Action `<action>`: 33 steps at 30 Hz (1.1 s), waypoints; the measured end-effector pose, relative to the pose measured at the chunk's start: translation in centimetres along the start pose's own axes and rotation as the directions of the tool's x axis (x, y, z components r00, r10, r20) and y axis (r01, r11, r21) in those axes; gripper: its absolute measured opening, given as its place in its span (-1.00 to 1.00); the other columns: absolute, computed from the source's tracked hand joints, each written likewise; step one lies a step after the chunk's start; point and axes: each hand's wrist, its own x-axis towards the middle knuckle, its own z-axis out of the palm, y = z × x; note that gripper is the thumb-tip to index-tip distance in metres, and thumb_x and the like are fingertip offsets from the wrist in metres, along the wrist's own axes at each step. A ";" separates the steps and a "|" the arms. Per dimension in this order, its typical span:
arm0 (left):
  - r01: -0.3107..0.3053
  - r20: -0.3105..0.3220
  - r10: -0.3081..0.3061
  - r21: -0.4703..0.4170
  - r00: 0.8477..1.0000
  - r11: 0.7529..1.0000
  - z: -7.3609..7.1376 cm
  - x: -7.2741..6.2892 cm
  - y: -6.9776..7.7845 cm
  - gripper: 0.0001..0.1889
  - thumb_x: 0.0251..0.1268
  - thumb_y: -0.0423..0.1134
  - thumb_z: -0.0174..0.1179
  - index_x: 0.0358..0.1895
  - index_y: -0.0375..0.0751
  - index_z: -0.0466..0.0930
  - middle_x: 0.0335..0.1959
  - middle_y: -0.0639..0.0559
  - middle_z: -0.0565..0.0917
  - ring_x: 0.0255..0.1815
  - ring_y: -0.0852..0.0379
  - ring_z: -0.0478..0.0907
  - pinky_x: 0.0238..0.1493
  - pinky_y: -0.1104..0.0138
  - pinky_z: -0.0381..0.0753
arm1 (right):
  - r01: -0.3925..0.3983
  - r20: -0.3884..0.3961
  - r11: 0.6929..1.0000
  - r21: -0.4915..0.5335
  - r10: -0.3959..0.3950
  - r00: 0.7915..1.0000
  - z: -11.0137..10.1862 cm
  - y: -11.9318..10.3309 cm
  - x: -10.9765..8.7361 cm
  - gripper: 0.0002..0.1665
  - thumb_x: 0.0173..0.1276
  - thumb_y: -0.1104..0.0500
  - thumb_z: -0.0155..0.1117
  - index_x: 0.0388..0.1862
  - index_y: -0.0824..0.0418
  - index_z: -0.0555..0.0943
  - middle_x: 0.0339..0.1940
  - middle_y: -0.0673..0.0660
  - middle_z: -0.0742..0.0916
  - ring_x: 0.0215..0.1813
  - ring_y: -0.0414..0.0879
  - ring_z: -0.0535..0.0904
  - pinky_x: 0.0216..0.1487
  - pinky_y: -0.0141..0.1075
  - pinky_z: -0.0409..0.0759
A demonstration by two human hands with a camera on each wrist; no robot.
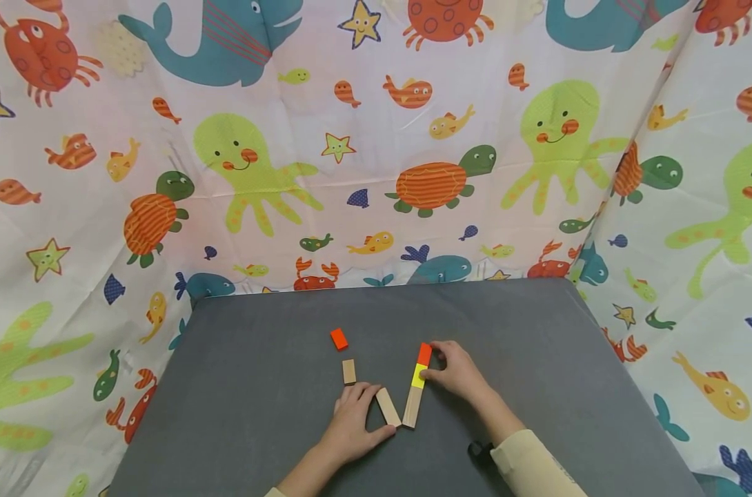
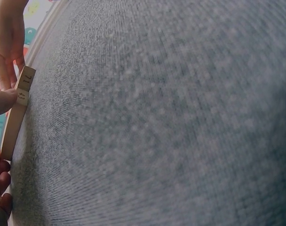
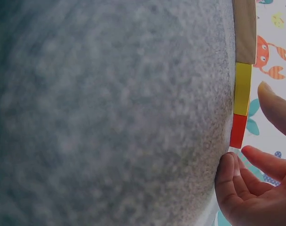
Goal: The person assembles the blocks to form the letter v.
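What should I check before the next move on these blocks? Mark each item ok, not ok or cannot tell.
1. Left wooden block meets right wooden block at the near ends: ok.
2. Yellow block sits end to end between right wooden block and far red block: ok.
3. Left hand is at left wooden block: ok.
4. Right hand touches far red block: cannot tell.
5. Short wooden block joins left wooden block: not ok, a gap shows.
6. Loose red block is in a row: not ok, it lies apart.
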 end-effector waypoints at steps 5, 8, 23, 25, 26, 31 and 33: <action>-0.005 -0.007 0.005 0.003 1.000 1.000 -0.1 0.0 0.0 -0.13 0.10 0.37 0.34 0.41 -0.03 0.42 0.27 0.01 0.46 0.30 -0.03 0.31 0.21 -0.12 0.38 | 0.013 0.002 1.000 0.012 -0.013 1.000 -0.1 -0.3 -0.1 -0.17 0.12 0.04 0.62 0.34 0.27 0.54 0.21 0.24 0.62 0.12 0.08 0.57 0.21 0.04 0.54; -0.009 -0.010 0.009 -0.004 1.000 1.000 -0.2 0.0 0.1 -0.14 0.10 0.36 0.35 0.41 -0.03 0.42 0.26 0.01 0.46 0.30 -0.03 0.31 0.21 -0.11 0.38 | 0.017 0.003 1.000 0.013 -0.017 1.000 -0.1 -0.4 -0.1 -0.19 0.13 0.06 0.61 0.33 0.27 0.54 0.20 0.23 0.62 0.12 0.08 0.57 0.21 0.04 0.54; -0.021 -0.003 0.021 -0.052 1.000 0.998 -0.7 0.0 -0.1 -0.19 0.15 0.35 0.32 0.37 -0.07 0.45 0.22 -0.01 0.52 0.29 -0.06 0.38 0.26 -0.13 0.39 | 0.000 0.016 1.000 -0.006 0.000 1.000 0.0 -0.3 -0.2 -0.16 0.13 0.04 0.61 0.37 0.25 0.51 0.18 0.20 0.61 0.09 0.04 0.55 0.20 0.01 0.55; -0.020 -0.004 0.020 -0.063 1.000 0.998 -0.9 0.1 -0.2 -0.22 0.18 0.32 0.32 0.36 -0.07 0.46 0.21 -0.01 0.54 0.29 -0.06 0.41 0.28 -0.12 0.40 | 0.000 0.013 1.000 -0.005 0.000 1.000 0.0 -0.3 -0.2 -0.16 0.13 0.05 0.61 0.37 0.25 0.52 0.17 0.20 0.61 0.09 0.04 0.55 0.20 0.01 0.55; -0.021 -0.007 0.020 -0.069 1.000 0.997 -0.9 0.2 -0.2 -0.24 0.20 0.30 0.32 0.35 -0.08 0.47 0.21 0.00 0.55 0.28 -0.06 0.42 0.29 -0.11 0.41 | 0.001 0.011 1.000 -0.006 -0.001 1.000 0.0 -0.3 -0.2 -0.16 0.13 0.05 0.61 0.36 0.25 0.52 0.17 0.20 0.61 0.09 0.04 0.55 0.20 0.02 0.55; -0.037 -0.077 0.029 -0.107 0.997 0.994 -1.4 0.4 -0.7 -0.46 0.33 0.12 0.31 0.26 -0.09 0.57 0.06 0.06 0.63 0.10 0.09 0.55 0.15 0.07 0.56 | 0.004 0.015 1.000 -0.006 -0.004 1.000 0.0 -0.4 -0.2 -0.16 0.13 0.04 0.61 0.37 0.26 0.51 0.17 0.21 0.61 0.10 0.05 0.55 0.20 0.02 0.54; -0.061 -0.134 0.046 -0.110 0.990 0.992 -1.6 0.5 -0.9 -0.55 0.35 0.04 0.31 0.19 -0.09 0.61 -0.04 0.10 0.65 -0.03 0.18 0.57 0.03 0.17 0.61 | 0.003 0.019 1.000 -0.004 -0.003 1.000 -0.1 -0.4 -0.2 -0.16 0.14 0.05 0.61 0.37 0.26 0.51 0.18 0.21 0.60 0.10 0.05 0.55 0.20 0.02 0.54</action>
